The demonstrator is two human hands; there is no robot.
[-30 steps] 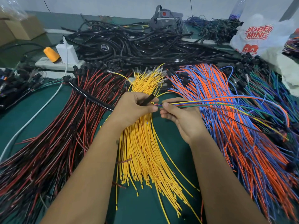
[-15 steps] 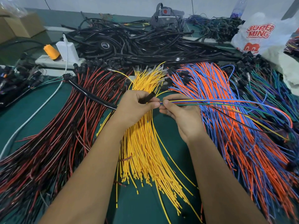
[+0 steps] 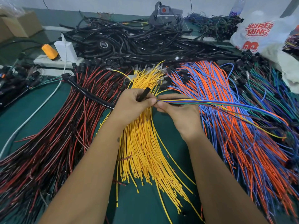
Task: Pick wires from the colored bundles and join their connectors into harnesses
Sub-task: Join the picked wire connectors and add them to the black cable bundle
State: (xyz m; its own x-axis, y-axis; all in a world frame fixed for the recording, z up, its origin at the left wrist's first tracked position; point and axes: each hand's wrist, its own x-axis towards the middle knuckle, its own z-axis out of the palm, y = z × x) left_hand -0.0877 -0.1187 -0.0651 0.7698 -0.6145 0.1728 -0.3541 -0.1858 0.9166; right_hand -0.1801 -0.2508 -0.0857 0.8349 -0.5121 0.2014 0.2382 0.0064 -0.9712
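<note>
I am gripping the black sleeve [image 3: 143,94] in my left hand [image 3: 131,107], fingers curled round it, while my right hand [image 3: 176,110] is pinching the gathered wires [image 3: 210,103] just at its mouth, above the middle of the tabletop [image 3: 24,113]. The picked wires are trailing right over the orange and blue bundle [image 3: 226,110] toward the right edge; the yellow bundle [image 3: 142,143] is lying beneath my hands. I am probably feeding the ends into the sleeve, though my thumb is hiding the meeting point. If my pinch is loosening, one thin wire could be splaying out and missing the opening, or the trailing lengths could be snagging on the loose strands below and dragging them along.
</note>
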